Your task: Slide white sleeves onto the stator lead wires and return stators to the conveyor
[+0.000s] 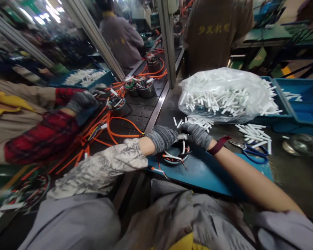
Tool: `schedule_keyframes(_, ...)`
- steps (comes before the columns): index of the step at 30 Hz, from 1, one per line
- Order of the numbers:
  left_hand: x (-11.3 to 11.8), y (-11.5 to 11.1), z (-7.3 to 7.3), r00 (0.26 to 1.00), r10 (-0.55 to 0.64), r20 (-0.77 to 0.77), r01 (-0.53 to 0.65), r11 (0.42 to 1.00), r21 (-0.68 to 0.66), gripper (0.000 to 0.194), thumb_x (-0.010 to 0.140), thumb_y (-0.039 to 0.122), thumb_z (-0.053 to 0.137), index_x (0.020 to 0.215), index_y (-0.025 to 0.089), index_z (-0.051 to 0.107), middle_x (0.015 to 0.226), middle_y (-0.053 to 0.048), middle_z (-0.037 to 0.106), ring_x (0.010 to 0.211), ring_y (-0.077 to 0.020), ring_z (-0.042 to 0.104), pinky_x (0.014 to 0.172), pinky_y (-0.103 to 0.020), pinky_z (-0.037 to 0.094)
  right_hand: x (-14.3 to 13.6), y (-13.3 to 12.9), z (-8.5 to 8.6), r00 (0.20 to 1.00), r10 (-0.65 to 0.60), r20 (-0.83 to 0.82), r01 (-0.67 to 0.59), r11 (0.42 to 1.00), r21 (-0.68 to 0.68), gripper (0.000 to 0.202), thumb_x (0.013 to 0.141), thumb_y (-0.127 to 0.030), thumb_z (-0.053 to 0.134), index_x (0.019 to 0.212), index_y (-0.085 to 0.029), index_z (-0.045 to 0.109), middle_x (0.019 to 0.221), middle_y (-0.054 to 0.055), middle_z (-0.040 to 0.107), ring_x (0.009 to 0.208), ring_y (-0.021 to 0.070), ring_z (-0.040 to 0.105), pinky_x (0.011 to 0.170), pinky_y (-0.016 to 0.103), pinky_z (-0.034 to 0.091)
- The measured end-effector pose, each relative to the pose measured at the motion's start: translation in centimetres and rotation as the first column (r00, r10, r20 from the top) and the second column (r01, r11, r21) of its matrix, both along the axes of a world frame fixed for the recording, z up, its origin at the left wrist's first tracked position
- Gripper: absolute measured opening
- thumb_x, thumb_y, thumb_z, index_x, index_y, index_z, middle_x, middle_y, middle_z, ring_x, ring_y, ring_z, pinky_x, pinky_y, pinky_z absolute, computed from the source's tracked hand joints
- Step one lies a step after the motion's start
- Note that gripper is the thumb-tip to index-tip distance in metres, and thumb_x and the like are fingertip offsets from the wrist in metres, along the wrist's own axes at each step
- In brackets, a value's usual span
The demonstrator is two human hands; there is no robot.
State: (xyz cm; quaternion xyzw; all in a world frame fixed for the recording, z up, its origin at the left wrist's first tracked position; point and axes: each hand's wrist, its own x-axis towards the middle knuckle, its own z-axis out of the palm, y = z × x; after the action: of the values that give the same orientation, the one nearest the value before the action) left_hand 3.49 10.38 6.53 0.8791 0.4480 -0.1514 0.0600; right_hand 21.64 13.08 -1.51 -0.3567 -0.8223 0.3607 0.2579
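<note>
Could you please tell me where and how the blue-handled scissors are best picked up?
Probably by the blue handle loops, coming from the near right: the scissors lie with these loops rightward, the blades point left towards the maroon wristband, and loose white tubes crowd the far side.

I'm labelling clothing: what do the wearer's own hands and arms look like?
The left hand has a streaked grey glove and a pale, dark-printed sleeve. The right hand has a similar glove, dark red wristband, bare forearm, grey sleeve higher up.
</note>
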Motion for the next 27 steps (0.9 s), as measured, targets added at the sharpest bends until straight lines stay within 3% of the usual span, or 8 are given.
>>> schedule_keyframes(4, -2.1, -1.1, -0.5, 0.998, -0.023, 0.059, 0.012, 0.984, 0.176, 0.042, 0.106, 0.042, 0.045, 0.123, 0.012, 0.069, 0.116, -0.018, 0.073, 0.108, -0.0321, 0.067, 0.089, -0.043, 0.052, 2.2, 0.1, -1.4, 0.977, -0.17, -0.127, 0.163, 0.985, -0.058, 0.032, 0.094, -0.046, 0.063, 0.104, -0.016, 0.072, 0.097, 0.006, 0.075, 0.085, 0.02, 0.066, 0.081, 0.035, 0.054)
schedule_keyframes(7, -5.3, -3.3, -1.4, 0.94, -0.205, 0.274, 0.106, 0.935, 0.338, 0.058, 0.099, 0.062, 0.052, 0.135, 0.019, 0.065, 0.127, -0.014, 0.072, 0.116, -0.0295, 0.066, 0.101, -0.045, 0.049, 5.5, 0.6, -2.7, 0.893, -0.448, 0.041, 0.437, 0.886, 0.156, 0.032, 0.096, -0.039, 0.056, 0.112, -0.017, 0.074, 0.106, 0.01, 0.076, 0.094, 0.0253, 0.068, 0.09, 0.041, 0.054)
schedule_keyframes(9, -6.7, -4.9, -2.6, 0.872, -0.364, 0.327, 0.259, 0.911, 0.322, 0.065, 0.094, 0.069, 0.056, 0.139, 0.022, 0.063, 0.131, -0.011, 0.072, 0.119, -0.0273, 0.066, 0.106, -0.044, 0.047, 7.3, 0.8, -3.6, 0.8, -0.551, 0.238, 0.472, 0.822, 0.32, 0.036, 0.097, -0.036, 0.054, 0.119, -0.016, 0.075, 0.111, 0.014, 0.076, 0.095, 0.0277, 0.068, 0.09, 0.042, 0.053)
schedule_keyframes(12, -7.2, -6.5, -5.2, 0.893, -0.348, 0.284, 0.259, 0.915, 0.308, 0.052, 0.095, 0.058, 0.061, 0.134, 0.023, 0.067, 0.135, -0.01, 0.07, 0.123, -0.0266, 0.065, 0.111, -0.044, 0.045, 8.1, 1.0, -4.5, 0.744, -0.527, 0.411, 0.375, 0.838, 0.396, 0.037, 0.096, -0.03, 0.056, 0.125, -0.016, 0.075, 0.119, 0.016, 0.074, 0.096, 0.0282, 0.067, 0.087, 0.04, 0.052)
schedule_keyframes(16, -6.2, -6.9, -7.3, 0.945, -0.234, 0.23, 0.167, 0.946, 0.277, 0.032, 0.098, 0.048, 0.061, 0.117, 0.027, 0.075, 0.121, -0.007, 0.076, 0.118, -0.0243, 0.068, 0.111, -0.044, 0.045, 6.9, 0.7, -4.6, 0.745, -0.491, 0.452, 0.307, 0.853, 0.421, 0.04, 0.099, -0.027, 0.052, 0.131, -0.015, 0.072, 0.133, 0.018, 0.068, 0.11, 0.032, 0.063, 0.096, 0.045, 0.05)
schedule_keyframes(22, -1.6, -5.3, -5.5, 0.989, 0.045, 0.141, -0.068, 0.985, 0.162, 0.055, 0.089, 0.065, 0.066, 0.121, 0.022, 0.074, 0.116, -0.014, 0.075, 0.115, -0.0332, 0.066, 0.112, -0.054, 0.041, 2.8, 0.8, -4.0, 0.855, -0.211, 0.473, -0.005, 0.909, 0.416, 0.034, 0.101, -0.031, 0.056, 0.125, -0.017, 0.074, 0.148, 0.015, 0.059, 0.137, 0.0335, 0.05, 0.117, 0.05, 0.038)
schedule_keyframes(25, 0.1, -4.3, -4.7, 0.983, 0.145, 0.111, -0.158, 0.981, 0.115, 0.066, 0.086, 0.07, 0.068, 0.126, 0.017, 0.072, 0.12, -0.017, 0.074, 0.115, -0.0369, 0.066, 0.113, -0.06, 0.037, 0.9, 1.5, -4.1, 0.864, -0.177, 0.472, -0.019, 0.924, 0.381, 0.036, 0.098, -0.022, 0.057, 0.129, -0.011, 0.071, 0.146, 0.018, 0.06, 0.139, 0.0325, 0.049, 0.122, 0.052, 0.034)
schedule_keyframes(27, -0.2, -4.2, -4.8, 0.975, 0.164, 0.15, -0.185, 0.972, 0.145, 0.072, 0.083, 0.07, 0.071, 0.13, 0.016, 0.069, 0.125, -0.017, 0.073, 0.12, -0.0381, 0.064, 0.114, -0.061, 0.037, 0.7, 1.7, -4.3, 0.859, -0.213, 0.465, 0.019, 0.922, 0.387, 0.039, 0.097, -0.017, 0.054, 0.132, -0.008, 0.068, 0.145, 0.02, 0.06, 0.138, 0.032, 0.051, 0.122, 0.052, 0.035)
